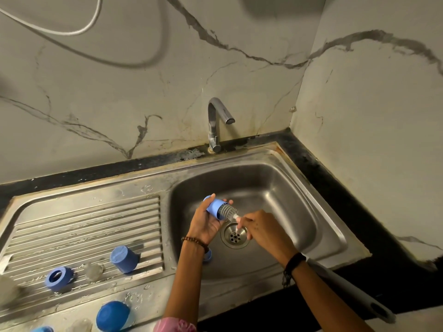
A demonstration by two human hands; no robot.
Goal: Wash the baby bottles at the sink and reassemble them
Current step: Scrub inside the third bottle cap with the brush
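Over the sink basin [299,195] my left hand [206,224] grips a blue bottle cap [215,208] lying on its side, its open end to the right. A grey bottle brush head [229,213] is pushed partly into that opening. My right hand [259,230] grips the brush's stem just right of the bristles; its long grey handle [347,286] runs back under my forearm. On the ribbed drainboard [84,226] lie another blue cap [124,259], a blue screw ring [58,278] and a clear teat [93,271]. A small blue part [207,256] shows below my left wrist.
The chrome tap [215,123] stands behind the basin with no water running, its spout above the drain [235,236]. A round blue lid [112,316], a clear part [79,325] and another blue piece [42,329] lie at the near left. Marble walls close off the back and right.
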